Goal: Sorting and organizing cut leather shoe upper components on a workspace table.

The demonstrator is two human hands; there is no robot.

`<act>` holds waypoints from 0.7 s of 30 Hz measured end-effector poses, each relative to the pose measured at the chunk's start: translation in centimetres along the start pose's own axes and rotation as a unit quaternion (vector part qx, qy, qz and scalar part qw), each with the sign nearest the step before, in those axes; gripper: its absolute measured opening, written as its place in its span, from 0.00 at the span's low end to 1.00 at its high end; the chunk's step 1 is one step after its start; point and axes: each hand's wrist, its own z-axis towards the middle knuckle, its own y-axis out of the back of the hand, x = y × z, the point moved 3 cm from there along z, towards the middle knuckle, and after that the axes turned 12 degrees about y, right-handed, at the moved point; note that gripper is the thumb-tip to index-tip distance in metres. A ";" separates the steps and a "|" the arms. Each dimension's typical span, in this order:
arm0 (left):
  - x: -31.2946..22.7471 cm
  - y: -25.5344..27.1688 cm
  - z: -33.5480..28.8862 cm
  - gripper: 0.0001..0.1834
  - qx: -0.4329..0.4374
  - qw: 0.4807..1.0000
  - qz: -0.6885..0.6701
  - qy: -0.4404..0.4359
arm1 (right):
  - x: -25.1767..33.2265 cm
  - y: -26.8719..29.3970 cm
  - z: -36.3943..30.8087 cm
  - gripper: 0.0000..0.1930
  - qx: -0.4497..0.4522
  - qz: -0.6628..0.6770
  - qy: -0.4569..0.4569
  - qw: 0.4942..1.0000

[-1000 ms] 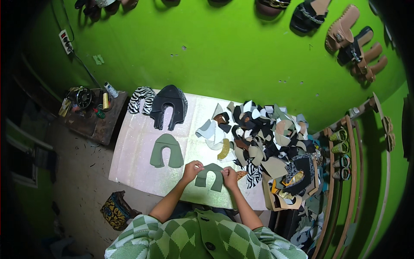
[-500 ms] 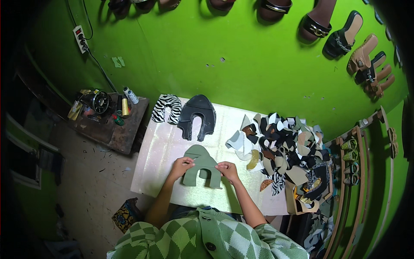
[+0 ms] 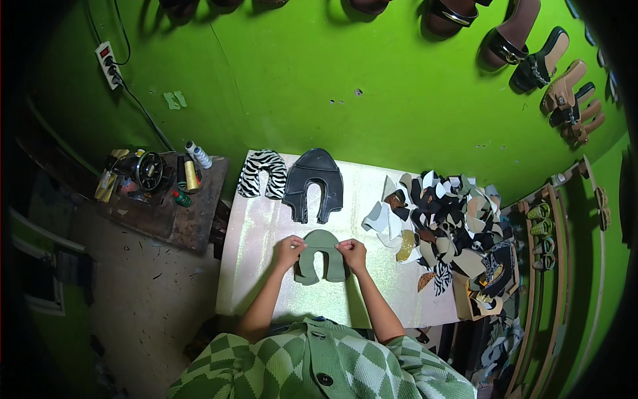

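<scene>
Near the front of the table I hold a flat, olive-green, arch-shaped material piece [image 3: 321, 242] with a rounded top and a slot in its lower side. My left hand [image 3: 290, 252] pinches its left edge between thumb and fingers. On the opposite edge, my right hand [image 3: 352, 255] has the same kind of pinch. Just beyond it lies a larger black arch-shaped piece [image 3: 315, 171] with a similar slot. Beside that, at the far left corner, is a zebra-striped arch-shaped piece [image 3: 256, 187].
Many leather-like scraps [image 3: 438, 216] heap up on the right of the pale, shiny tabletop [image 3: 256, 246]. A box [image 3: 468, 302] stands at that side. On the left a sewing machine [image 3: 150, 171] and thread spools [image 3: 191, 174] occupy a small table. Sandals [image 3: 541, 60] hang on the green wall.
The green piece now looks shorter, its top more evenly rounded, and it sits slightly farther from me. Both hands stay on its edges. The whole view has shifted a little.
</scene>
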 end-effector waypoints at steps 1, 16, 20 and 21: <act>0.3 0.2 0.1 0.09 0.003 1.000 0.011 -0.010 | 0.2 -0.1 -0.1 0.10 -0.002 -0.007 0.007 1.000; 1.3 -0.3 0.0 0.09 -0.068 0.994 0.049 -0.073 | 0.7 -0.5 -0.8 0.09 -0.022 -0.086 0.053 0.995; 1.5 -0.2 -0.3 0.10 -0.059 0.997 0.016 -0.057 | 1.3 -0.4 -1.5 0.10 -0.041 -0.090 0.048 0.994; 1.4 -0.2 -0.3 0.10 -0.058 0.997 0.017 -0.057 | 1.4 -0.4 -1.6 0.10 -0.041 -0.089 0.047 0.994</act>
